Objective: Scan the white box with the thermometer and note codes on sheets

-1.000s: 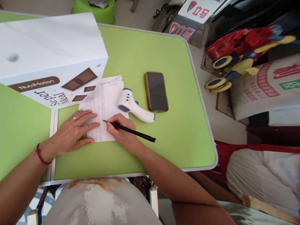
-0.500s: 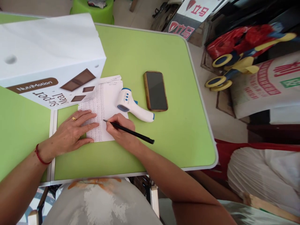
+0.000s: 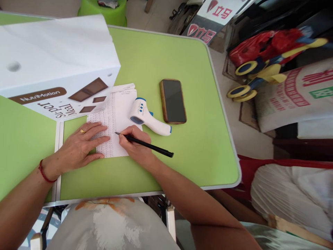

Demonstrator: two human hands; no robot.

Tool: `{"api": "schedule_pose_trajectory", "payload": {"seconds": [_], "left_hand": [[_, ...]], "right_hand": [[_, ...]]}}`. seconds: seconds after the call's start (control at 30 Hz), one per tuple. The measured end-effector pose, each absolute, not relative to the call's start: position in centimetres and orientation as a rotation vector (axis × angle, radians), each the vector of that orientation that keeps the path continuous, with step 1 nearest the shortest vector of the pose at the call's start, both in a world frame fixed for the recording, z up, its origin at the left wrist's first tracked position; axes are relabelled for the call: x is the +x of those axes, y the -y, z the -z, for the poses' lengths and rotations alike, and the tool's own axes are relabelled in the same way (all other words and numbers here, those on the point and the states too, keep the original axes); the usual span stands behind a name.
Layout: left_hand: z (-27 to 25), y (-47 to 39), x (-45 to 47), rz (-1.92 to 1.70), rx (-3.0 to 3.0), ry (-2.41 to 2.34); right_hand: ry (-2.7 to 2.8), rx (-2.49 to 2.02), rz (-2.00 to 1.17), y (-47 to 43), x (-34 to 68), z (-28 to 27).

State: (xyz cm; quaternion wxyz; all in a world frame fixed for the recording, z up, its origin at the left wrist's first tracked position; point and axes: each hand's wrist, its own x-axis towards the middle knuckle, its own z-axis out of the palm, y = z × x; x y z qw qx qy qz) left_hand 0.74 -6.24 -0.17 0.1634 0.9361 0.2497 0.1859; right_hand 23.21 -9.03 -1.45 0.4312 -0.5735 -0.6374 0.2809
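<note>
A sheet of paper (image 3: 124, 107) with columns of small handwriting lies on the green table (image 3: 197, 149). My left hand (image 3: 80, 146), a ring on one finger, rests flat with fingers spread over the paper's left part. In my right hand (image 3: 136, 144) is a black pen (image 3: 153, 147), gripped near its point. Its tip meets the paper just right of the written columns. Across the paper's right edge lies a white and blue infrared thermometer (image 3: 148, 119), just above my right hand.
A smartphone (image 3: 173, 100) in a brown case lies right of the thermometer. A large white box (image 3: 57, 52) stands at the upper left, over the paper's edge. Beyond the table are a green stool (image 3: 102, 15), a printed sack (image 3: 299, 93) and a blue-yellow wheeled object (image 3: 260, 76).
My right hand and the pen have shifted very slightly to the right, and the pen's back end is a little higher. My left hand stays in place.
</note>
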Motion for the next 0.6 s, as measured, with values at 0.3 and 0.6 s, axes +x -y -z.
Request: {"api": "schedule_pose_trajectory", "payload": {"seconds": [0.3, 0.6], "left_hand": [[0.36, 6.23, 0.61, -0.530, 2.645, -0.722], [0.10, 6.15, 0.68, -0.525, 2.643, -0.716]], "right_hand": [[1.572, -1.469, -0.726, 9.00, 23.17, 1.28], [1.549, -1.432, -0.700, 8.82, 23.56, 1.44]]}}
